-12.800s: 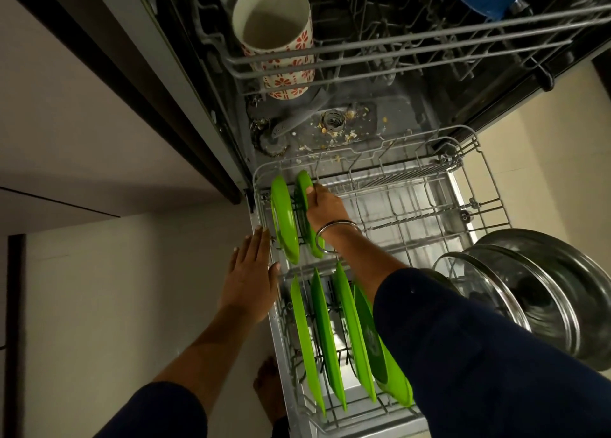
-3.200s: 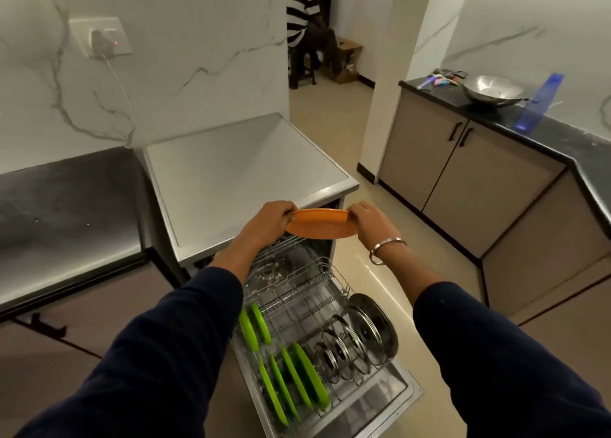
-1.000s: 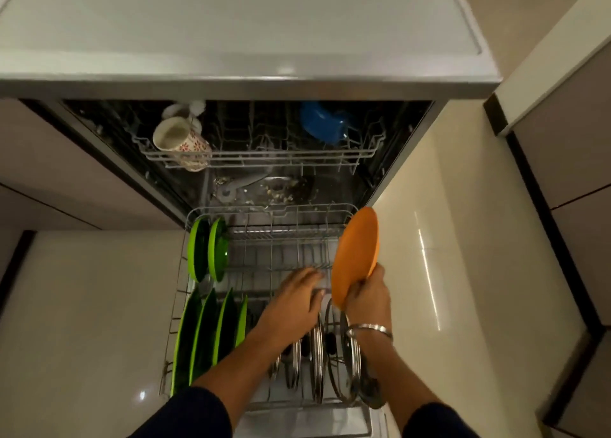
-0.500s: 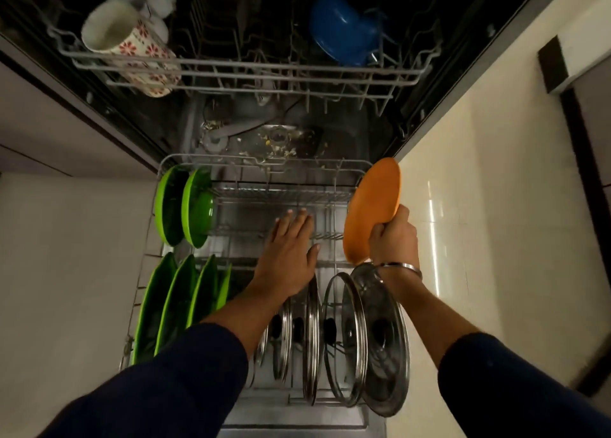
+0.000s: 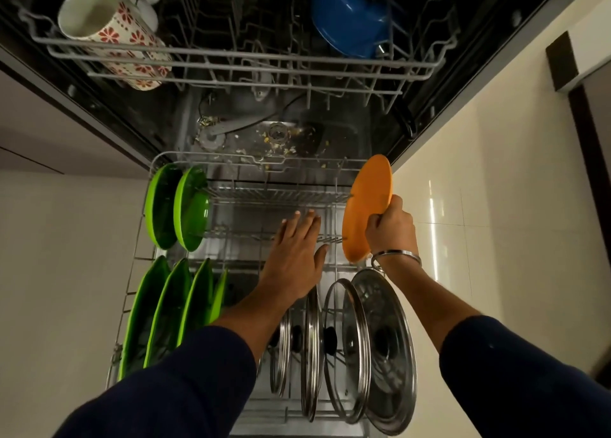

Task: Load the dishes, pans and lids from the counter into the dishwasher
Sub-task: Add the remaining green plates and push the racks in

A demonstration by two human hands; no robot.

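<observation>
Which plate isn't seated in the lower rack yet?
The orange plate, gripped on edge by the right hand at the rack's right side; all green plates stand in slots.

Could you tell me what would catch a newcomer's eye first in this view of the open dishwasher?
Probably the orange plate, held on edge by the right hand over the back right of the lower rack. Next, the bright green plates standing along its left side and the steel lids at front right. The left hand reaches flat over the middle.
</observation>
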